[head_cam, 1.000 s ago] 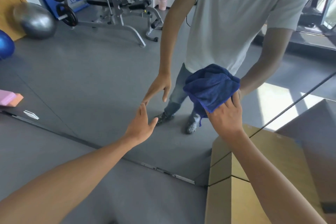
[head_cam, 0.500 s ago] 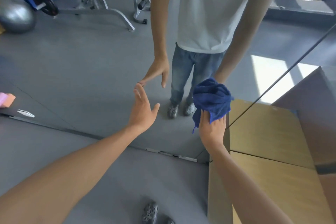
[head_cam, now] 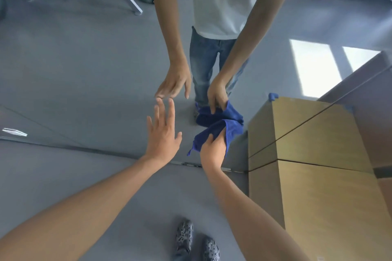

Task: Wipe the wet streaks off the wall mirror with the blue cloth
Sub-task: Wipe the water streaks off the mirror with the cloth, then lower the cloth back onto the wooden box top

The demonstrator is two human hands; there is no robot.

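Head view, only view. Mirror (head_cam: 84, 74): wall-mounted, far side of the scene, its lower edge running along the floor from left to right; a wooden cabinet (head_cam: 318, 197) stands against it at right. Streaks: none can be made out on the glass; a faint haze is all that shows.

Cloth (head_cam: 220, 133): blue, bunched, low on the mirror just above its bottom edge, right of centre and just left of the cabinet. It meets its own reflection, so judged to be pressed on the glass. Long axis slants from a loose corner at lower left up to the right.

Right hand (head_cam: 212, 150): near side of the cloth, directly below it. Fingers curled closed into the fabric, thumb on top, gripping a fold. This hand carries the work; the unwiped glass lies to its left and above, so the coming stroke is judged to run that way.

Left hand (head_cam: 163, 135): left of the cloth, apart from it. Fingers (head_cam: 161, 110) spread wide and straight, holding nothing, tips nearly at their reflection; contact with the glass cannot be told.

Shoes (head_cam: 195, 241): near bottom edge.
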